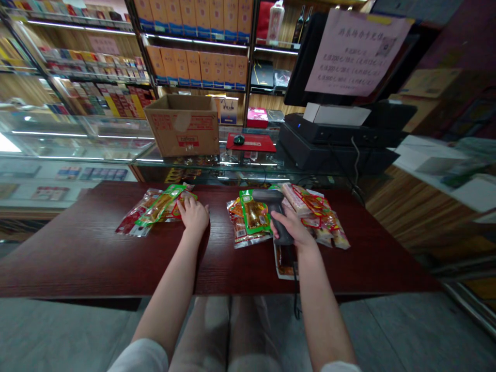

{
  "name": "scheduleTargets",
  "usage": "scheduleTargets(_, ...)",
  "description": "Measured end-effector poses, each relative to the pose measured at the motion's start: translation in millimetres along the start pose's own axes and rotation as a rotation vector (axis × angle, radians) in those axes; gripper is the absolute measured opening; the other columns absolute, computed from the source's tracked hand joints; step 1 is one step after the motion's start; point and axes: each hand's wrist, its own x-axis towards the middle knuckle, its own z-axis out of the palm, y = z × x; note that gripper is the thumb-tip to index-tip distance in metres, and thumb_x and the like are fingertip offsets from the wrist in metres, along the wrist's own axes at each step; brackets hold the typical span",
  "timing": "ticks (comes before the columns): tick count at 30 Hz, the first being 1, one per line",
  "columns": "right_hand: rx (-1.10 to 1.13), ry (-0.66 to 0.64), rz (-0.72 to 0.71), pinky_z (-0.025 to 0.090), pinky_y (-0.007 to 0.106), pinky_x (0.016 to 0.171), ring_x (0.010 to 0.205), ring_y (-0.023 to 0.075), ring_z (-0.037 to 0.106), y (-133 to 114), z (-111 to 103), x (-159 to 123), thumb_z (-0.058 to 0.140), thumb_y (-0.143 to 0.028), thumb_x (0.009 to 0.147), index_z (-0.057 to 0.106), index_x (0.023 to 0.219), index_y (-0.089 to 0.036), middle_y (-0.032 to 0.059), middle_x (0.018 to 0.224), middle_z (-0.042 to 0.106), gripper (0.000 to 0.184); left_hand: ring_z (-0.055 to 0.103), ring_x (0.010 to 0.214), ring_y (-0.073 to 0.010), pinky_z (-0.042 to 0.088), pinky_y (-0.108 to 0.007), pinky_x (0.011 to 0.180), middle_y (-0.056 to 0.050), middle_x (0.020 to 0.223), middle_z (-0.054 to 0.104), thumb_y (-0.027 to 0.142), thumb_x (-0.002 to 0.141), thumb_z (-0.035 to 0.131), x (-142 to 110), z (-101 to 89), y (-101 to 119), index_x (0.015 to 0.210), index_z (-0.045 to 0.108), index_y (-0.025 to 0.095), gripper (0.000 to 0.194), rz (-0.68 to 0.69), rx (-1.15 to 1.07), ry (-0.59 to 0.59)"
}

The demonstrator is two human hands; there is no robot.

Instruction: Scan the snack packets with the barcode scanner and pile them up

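Head view: two bare hands above a dark table (232, 274), each at a group of packets.
Left hand (195, 214): palm down, fingers extended over the right end of the left packets (134, 214); whether they pinch anything cannot be told.
Left packets: beneath and to the left of the left hand, overlapping, a green-edged packet (165, 204) uppermost.
Right hand (294, 227): wrapped around the grip of a handheld scanner (276, 202).
Scanner: in the right hand, head turned toward the left-hand side; its cable (296, 289) hangs below the right hand.
Scanner handling: probably light and rigid; best held by the grip, cable slack.
Right packets (254, 212): on both sides of the right hand, with a flat packet (283, 263) partly below the scanner.
Packet handling: likely light and pliable, the glossy film slippery; pinch a flat edge, avoiding pressure on the filled middle.
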Motion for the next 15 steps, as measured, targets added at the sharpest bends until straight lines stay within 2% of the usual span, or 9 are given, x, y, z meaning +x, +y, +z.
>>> scheduleTargets(2, -0.037, 0.035, 0.006, 0.040, 0.020, 0.037, 0.043, 0.0078, 0.049, -5.7, -9.5, -9.3, 0.068, -0.042, 0.080, 0.045, 0.115, -0.022, -0.0041, 0.072, 0.061, 0.046, 0.037, 0.136, -0.0414, 0.013, -0.060, 0.114, -0.029, 0.132, 0.054, 0.034, 0.090, 0.045, -1.3, -4.4, 8.2, 0.119, 0.062, 0.000, 0.047, 0.016, 0.023, 0.027)
scheduleTargets(4, -0.036, 0.044, 0.010, 0.039, 0.020, 0.037, 0.043, 0.0080, 0.049, -7.0, -19.5, -18.4, 0.067, -0.042, 0.081, 0.047, 0.113, -0.021, -0.0037, 0.070, 0.060, 0.044, 0.043, 0.132, -0.0372, 0.025, -0.053, 0.112, -0.025, 0.132, 0.056, 0.036, 0.093, 0.042, -4.5, -10.1, 24.6, 0.124, 0.060, 0.004, 0.048, 0.108, -0.074, -0.018)
scheduleTargets(6, -0.013, 0.049, 0.004, 0.037, 0.019, 0.036, 0.043, 0.0079, 0.048, -3.6, -28.7, -25.4, 0.067, -0.042, 0.081, 0.049, 0.109, -0.020, -0.0029, 0.068, 0.060, 0.039, 0.054, 0.121, -0.0315, 0.039, -0.045, 0.103, -0.019, 0.129, 0.060, 0.043, 0.095, 0.038, -10.1, -14.7, 47.3, 0.126, 0.058, 0.011, 0.049, 0.199, -0.234, -0.159)
scheduleTargets(8, 0.038, 0.064, -0.023, 0.037, 0.019, 0.036, 0.044, 0.0070, 0.047, 2.7, -36.3, -29.3, 0.066, -0.042, 0.082, 0.051, 0.105, -0.020, -0.0006, 0.074, 0.062, 0.036, 0.059, 0.113, -0.0309, 0.045, -0.043, 0.094, -0.017, 0.123, 0.063, 0.052, 0.095, 0.036, -16.9, -17.1, 71.2, 0.119, 0.061, 0.014, 0.052, 0.224, -0.326, -0.315)
scheduleTargets(12, 0.153, 0.085, -0.063, 0.036, 0.019, 0.034, 0.044, 0.0054, 0.046, 14.3, -44.7, -29.8, 0.066, -0.041, 0.081, 0.051, 0.109, -0.022, 0.0039, 0.095, 0.067, 0.038, 0.057, 0.115, -0.0388, 0.042, -0.052, 0.093, -0.021, 0.117, 0.064, 0.065, 0.082, 0.052, -21.8, -15.3, 101.6, 0.108, 0.061, 0.013, 0.058, 0.198, -0.321, -0.418)
scheduleTargets(15, 0.183, 0.080, -0.073, 0.036, 0.019, 0.034, 0.044, 0.0050, 0.046, 17.3, -45.5, -28.6, 0.066, -0.040, 0.081, 0.051, 0.110, -0.022, 0.0052, 0.101, 0.067, 0.038, 0.062, 0.104, -0.0357, 0.043, -0.050, 0.090, -0.014, 0.098, 0.069, 0.056, 0.071, 0.069, -12.1, -7.0, 104.8, 0.091, 0.061, 0.017, 0.045, 0.103, -0.462, -0.511)
